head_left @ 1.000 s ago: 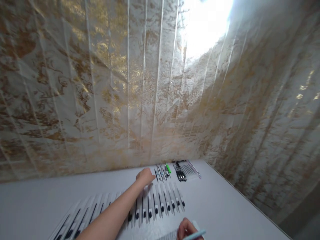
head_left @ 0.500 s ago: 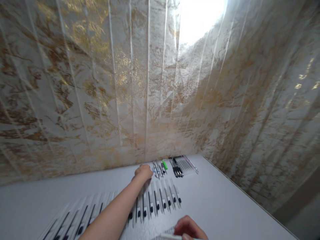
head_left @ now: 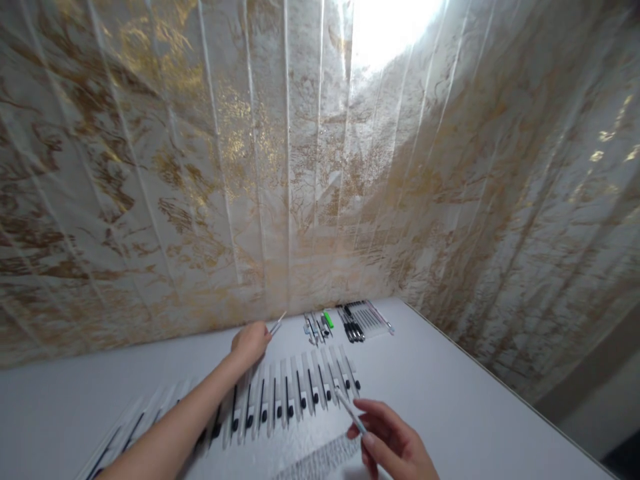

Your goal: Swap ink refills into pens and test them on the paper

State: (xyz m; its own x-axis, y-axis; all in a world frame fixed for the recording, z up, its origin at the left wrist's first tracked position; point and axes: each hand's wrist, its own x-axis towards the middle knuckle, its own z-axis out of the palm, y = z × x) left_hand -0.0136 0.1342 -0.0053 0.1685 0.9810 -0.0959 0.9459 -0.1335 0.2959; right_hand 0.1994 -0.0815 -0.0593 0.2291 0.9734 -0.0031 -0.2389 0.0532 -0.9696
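Observation:
My left hand [head_left: 251, 343] is closed near the back of the table, its fingers pinching a thin, pale, pen-like stick [head_left: 279, 323] that points up toward the curtain. At the lower right, my right hand [head_left: 393, 437] pinches a slim white pen [head_left: 351, 412] between thumb and fingers, its tip toward the row. Between the hands runs a long row of clear pen barrels with dark refills and black caps [head_left: 300, 387]. Part of that row lies hidden under my left forearm. A sheet of printed text [head_left: 320, 460] lies below it, near my right hand.
Toward the back are several small pen-like pieces [head_left: 314, 328], a bright green piece [head_left: 328, 319], black pens [head_left: 354, 331] and a clear pack of thin sticks [head_left: 373, 320]. A shiny gold-patterned curtain [head_left: 260, 167] rises behind the white table [head_left: 425, 387].
My left hand has moved left from beside the small pieces, and a thin stick now shows in it. My right hand has come further into view, raising the white pen.

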